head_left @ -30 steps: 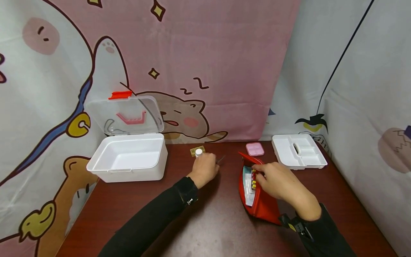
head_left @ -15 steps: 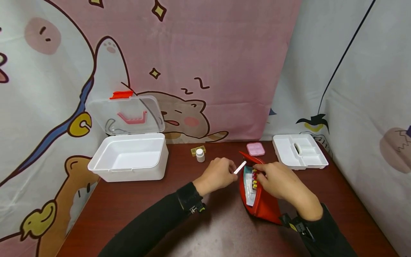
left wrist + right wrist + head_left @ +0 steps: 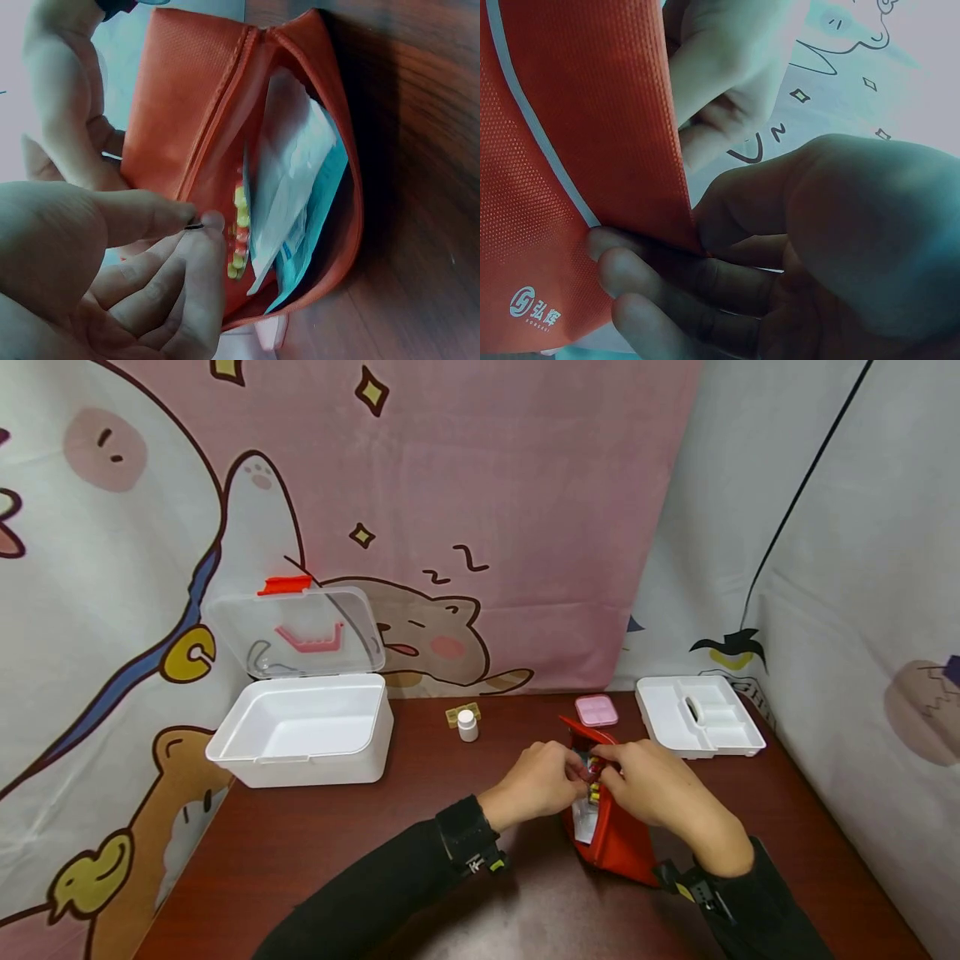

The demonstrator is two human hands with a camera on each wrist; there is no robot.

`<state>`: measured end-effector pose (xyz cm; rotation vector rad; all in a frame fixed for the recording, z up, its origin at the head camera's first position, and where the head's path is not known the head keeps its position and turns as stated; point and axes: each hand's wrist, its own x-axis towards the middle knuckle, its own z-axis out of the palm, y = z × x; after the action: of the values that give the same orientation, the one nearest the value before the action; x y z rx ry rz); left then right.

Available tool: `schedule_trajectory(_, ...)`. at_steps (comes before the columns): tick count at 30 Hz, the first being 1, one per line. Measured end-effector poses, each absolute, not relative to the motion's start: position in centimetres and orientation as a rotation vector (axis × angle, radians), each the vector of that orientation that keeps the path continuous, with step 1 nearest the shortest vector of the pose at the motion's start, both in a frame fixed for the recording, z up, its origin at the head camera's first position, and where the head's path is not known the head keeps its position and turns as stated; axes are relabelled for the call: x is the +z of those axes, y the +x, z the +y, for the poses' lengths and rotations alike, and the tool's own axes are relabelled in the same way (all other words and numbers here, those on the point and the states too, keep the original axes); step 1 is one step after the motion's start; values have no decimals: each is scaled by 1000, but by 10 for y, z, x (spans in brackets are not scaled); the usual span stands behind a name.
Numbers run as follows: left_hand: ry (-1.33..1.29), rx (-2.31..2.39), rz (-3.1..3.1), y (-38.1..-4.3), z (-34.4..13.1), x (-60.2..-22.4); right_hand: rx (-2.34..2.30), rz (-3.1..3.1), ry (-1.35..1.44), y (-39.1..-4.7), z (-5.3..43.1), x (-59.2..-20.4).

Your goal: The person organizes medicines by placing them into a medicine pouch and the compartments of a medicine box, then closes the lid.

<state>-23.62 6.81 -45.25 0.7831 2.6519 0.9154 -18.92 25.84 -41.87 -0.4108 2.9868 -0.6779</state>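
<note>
The red zip pouch (image 3: pixel 626 847) lies on the table with its mouth spread. My right hand (image 3: pixel 652 781) grips the pouch's upper edge, its thumb on one side of the fabric and fingers on the other in the right wrist view. Over the opening, my left hand (image 3: pixel 542 781) pinches a slim stick (image 3: pixel 195 226) between thumb and finger; only a dark bit of it shows, the rest being hidden. Inside the pouch are a blister pack (image 3: pixel 238 232) of red and yellow capsules, a clear-and-white packet (image 3: pixel 289 165) and a teal packet (image 3: pixel 319 214).
A white box (image 3: pixel 315 768) stands at left, its clear lid (image 3: pixel 300 635) raised. Behind the hands are a small white bottle (image 3: pixel 467 727), a yellow flat piece (image 3: pixel 453 714) and a pink case (image 3: pixel 597 711). A white compartment tray (image 3: pixel 701 717) lies at back right.
My left hand has moved right from beside the white bottle to the pouch's mouth, carrying the slim white stick. My right hand has kept its grip on the pouch.
</note>
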Motion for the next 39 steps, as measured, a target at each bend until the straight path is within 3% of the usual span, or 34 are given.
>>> schedule_trajectory(16, 633, 1065, 2520, -234, 84, -461, -667, 2982, -409, -189, 259, -417)
schedule_trajectory(25, 672, 1037, 2514, -230, 84, -461, -654, 2993, -412, -189, 258, -418)
schedule_trajectory(33, 737, 1033, 2604, -234, 74, -456, -663, 2983, -403, -190, 259, -419)
schedule_trajectory(39, 609, 1176, 2596, -246, 58, -456, -670, 2986, -398, -190, 258, -419)
